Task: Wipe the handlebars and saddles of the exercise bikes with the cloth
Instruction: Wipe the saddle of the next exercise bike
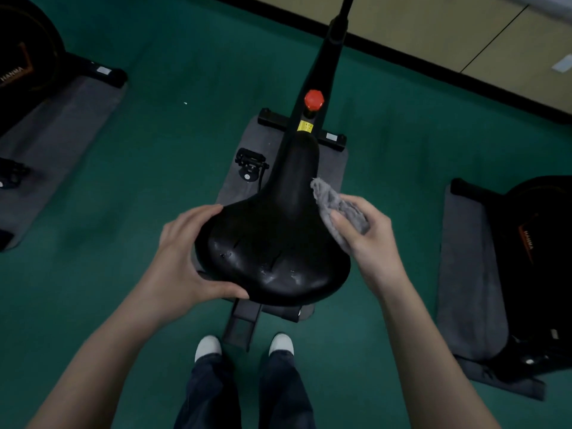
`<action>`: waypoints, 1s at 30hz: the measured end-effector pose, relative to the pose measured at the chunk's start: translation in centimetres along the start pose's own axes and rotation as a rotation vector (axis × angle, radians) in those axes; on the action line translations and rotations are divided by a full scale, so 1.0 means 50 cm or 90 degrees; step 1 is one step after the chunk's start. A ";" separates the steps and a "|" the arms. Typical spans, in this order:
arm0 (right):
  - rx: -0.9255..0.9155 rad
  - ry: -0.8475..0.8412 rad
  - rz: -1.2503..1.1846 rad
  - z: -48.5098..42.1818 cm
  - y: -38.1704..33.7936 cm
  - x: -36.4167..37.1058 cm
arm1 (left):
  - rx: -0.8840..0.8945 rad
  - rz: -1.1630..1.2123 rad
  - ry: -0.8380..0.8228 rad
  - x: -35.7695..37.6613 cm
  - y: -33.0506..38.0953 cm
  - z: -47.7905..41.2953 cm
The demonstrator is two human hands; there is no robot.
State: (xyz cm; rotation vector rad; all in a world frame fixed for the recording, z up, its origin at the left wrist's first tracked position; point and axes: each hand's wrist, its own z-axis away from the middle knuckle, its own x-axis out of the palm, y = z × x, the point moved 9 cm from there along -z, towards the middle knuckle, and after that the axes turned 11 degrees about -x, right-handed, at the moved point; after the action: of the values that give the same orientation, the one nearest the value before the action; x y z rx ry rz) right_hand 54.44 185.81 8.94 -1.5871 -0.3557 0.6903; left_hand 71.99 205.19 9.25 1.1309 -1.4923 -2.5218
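At 9 o'clock, left hand (182, 258), grip curled round the rim of the black saddle (272, 243), centre, nose toward 12 o'clock; at its 2 o'clock edge, grey cloth (337, 209) touching, bunched in the clamped grip of right hand (368, 236).
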 end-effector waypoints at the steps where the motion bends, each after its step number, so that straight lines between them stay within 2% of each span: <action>1: -0.027 -0.010 0.019 0.015 -0.007 -0.009 | 0.001 0.004 -0.003 0.002 -0.001 0.000; 3: -0.075 -0.024 0.042 0.033 -0.022 -0.016 | 0.004 0.011 -0.004 0.002 -0.001 0.000; 6: -0.075 -0.029 0.046 0.000 -0.018 0.000 | 0.001 0.015 -0.001 0.000 -0.003 -0.002; 9: 0.004 -0.035 0.027 -0.044 0.033 0.021 | 0.002 0.021 -0.001 0.001 -0.002 -0.001; 12: 0.145 -0.039 -0.122 -0.025 0.106 0.020 | 0.001 0.018 0.003 0.002 -0.002 0.000; 15: 0.153 -0.011 -0.157 0.034 0.110 -0.020 | 0.002 0.017 0.006 0.002 -0.001 -0.001; 22: -0.031 0.258 0.000 0.178 0.014 -0.037 | -0.008 0.026 0.011 0.004 -0.007 0.000; 26: 0.078 0.494 -0.107 0.244 0.052 -0.010 | -0.002 0.025 0.015 0.004 -0.005 0.002; 30: 0.077 0.639 -0.126 0.296 0.043 0.027 | 0.010 0.021 0.013 0.004 -0.003 0.003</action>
State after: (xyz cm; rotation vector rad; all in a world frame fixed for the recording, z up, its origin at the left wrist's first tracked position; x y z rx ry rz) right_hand 45.97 197.96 6.35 -1.5565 0.2695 -0.2718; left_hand 71.82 205.33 9.07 1.1214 -1.5164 -2.4729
